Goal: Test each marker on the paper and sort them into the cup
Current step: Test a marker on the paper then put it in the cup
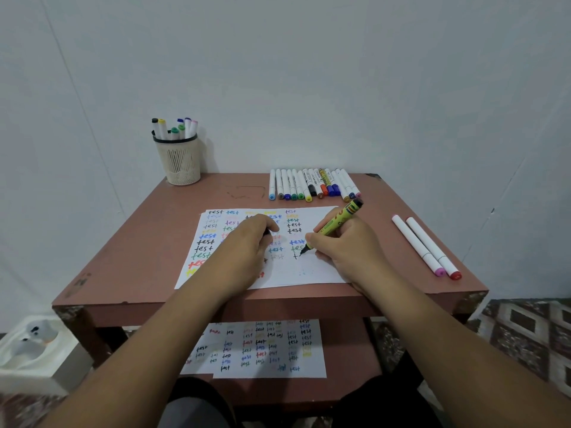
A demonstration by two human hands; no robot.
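Note:
My right hand (343,245) grips a yellow-green marker (335,223), its black tip touching the white paper (318,270) beside a fresh black stroke. The paper lies mid-table, covered with several coloured "test" words. My left hand (247,242) rests on the paper with fingers curled around a small dark thing, probably the marker's cap. A beige mesh cup (180,163) stands at the table's far left corner with several markers in it. A row of several capped markers (312,185) lies at the far edge. Two white markers (425,247), pink and red capped, lie at the right.
The brown table (148,257) stands against a white wall. On its lower shelf lie other used test sheets (265,350). A white object (34,350) sits on the floor at the left, and patterned flooring (525,332) shows at the right.

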